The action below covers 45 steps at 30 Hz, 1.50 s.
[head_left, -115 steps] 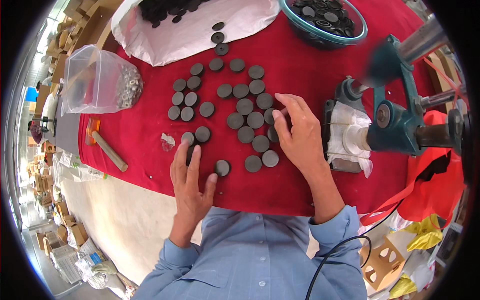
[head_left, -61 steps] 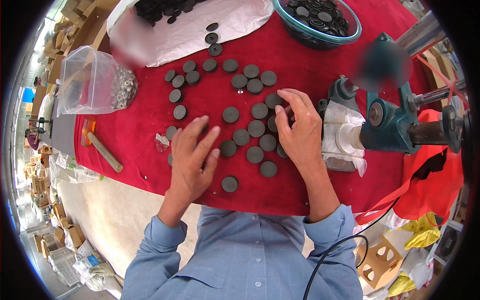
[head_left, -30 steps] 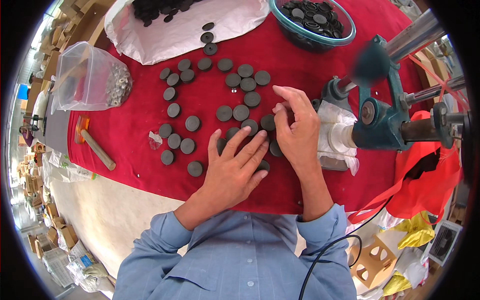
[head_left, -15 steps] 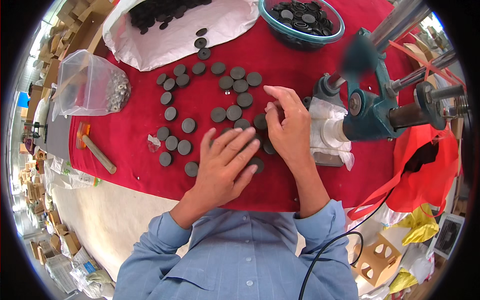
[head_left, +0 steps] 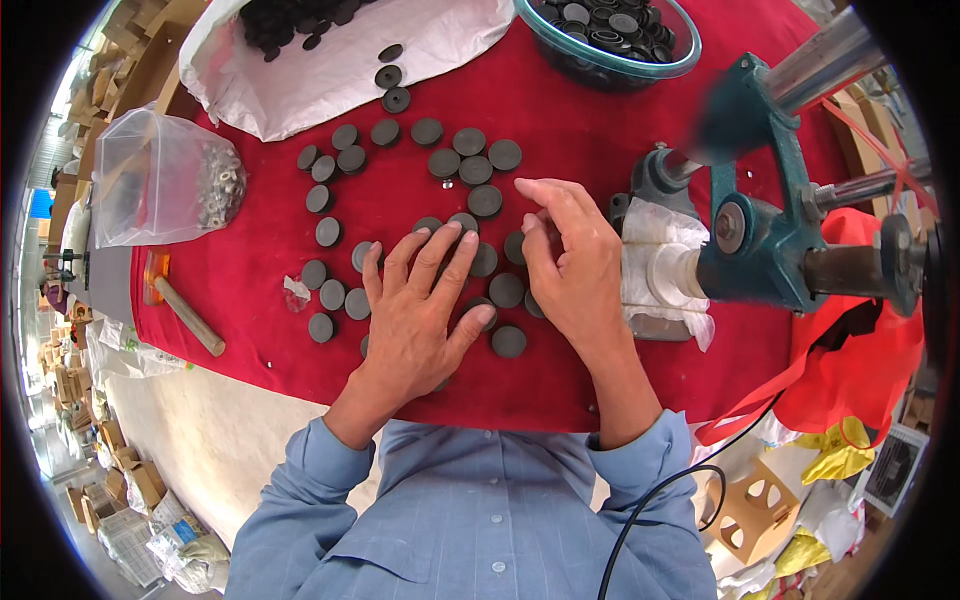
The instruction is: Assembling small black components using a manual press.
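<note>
Several black round caps (head_left: 484,201) lie scattered over the red cloth, most with their flat faces up. My left hand (head_left: 415,300) is spread palm down over some of them near the table's front, and it hides those beneath. Its thumb touches or covers the edge of one cap. To the right, my right hand (head_left: 575,255) hovers beside the caps with loosely bent fingers. Its thumb and index finger are apart, and nothing shows between them. A tiny shiny metal piece (head_left: 447,184) lies among the caps.
A green metal press (head_left: 750,230) stands at the right, its white-wrapped base close to my right hand. Behind are a white sack (head_left: 300,100) of black parts and a bowl (head_left: 600,68) of caps. At left are a clear plastic tub (head_left: 150,180) and a hammer (head_left: 190,315).
My left hand has slid left and slightly away from me over the caps, uncovering some at its right. My right hand stays nearly in place. The whole view has shifted slightly.
</note>
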Motion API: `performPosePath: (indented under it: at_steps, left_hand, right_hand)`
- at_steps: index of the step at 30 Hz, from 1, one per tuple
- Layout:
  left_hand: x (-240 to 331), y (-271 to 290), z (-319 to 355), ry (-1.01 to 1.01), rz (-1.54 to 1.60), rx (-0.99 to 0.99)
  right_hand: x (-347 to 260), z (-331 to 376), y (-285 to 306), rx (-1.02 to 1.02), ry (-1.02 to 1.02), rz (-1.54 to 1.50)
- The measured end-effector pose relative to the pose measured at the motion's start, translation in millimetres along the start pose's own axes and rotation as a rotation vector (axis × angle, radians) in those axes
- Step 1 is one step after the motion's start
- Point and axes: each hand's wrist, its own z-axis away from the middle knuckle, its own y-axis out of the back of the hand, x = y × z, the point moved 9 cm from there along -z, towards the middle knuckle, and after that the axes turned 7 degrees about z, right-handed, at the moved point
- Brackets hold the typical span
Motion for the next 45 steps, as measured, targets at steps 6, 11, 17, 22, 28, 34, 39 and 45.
performPosePath:
  at_steps: [6, 11, 17, 22, 28, 34, 39, 45]
  left_hand:
    - [-4.7, 0.1, -3.5, -0.01, -0.008, 0.017]
    - [2.2, -2.4, -11.2, -0.007, -0.049, -0.024]
    - [1.2, -1.8, -7.4, -0.002, 0.0, 0.021]
    - [-9.2, 14.2, -3.1, 0.008, 0.044, 0.07]
    - [-55.0, 61.4, 54.0, 0.223, 0.22, 0.251]
    - [-74.3, 34.5, 110.8, 0.407, 0.083, 0.081]
    - [-56.3, 31.6, 99.2, 0.36, 0.099, 0.086]
    - [-56.5, 20.6, 83.8, 0.333, 0.082, 0.101]
  right_hand:
    - [-6.0, 0.1, -3.4, -0.052, 0.003, -0.005]
    - [-4.7, 2.6, -3.7, -0.067, -0.02, -0.036]
    - [-3.4, 0.8, -2.0, -0.034, 0.014, -0.015]
    - [2.5, -1.8, 4.7, 0.018, -0.001, 0.008]
    - [6.4, -0.3, 0.9, -0.028, -0.055, -0.008]
    - [-16.5, 5.0, -17.6, -0.227, 0.118, 0.113]
    - [-28.4, 32.5, -15.9, -0.451, 0.083, 0.231]
    - [-39.0, 78.7, -28.5, -0.498, 0.111, 0.426]
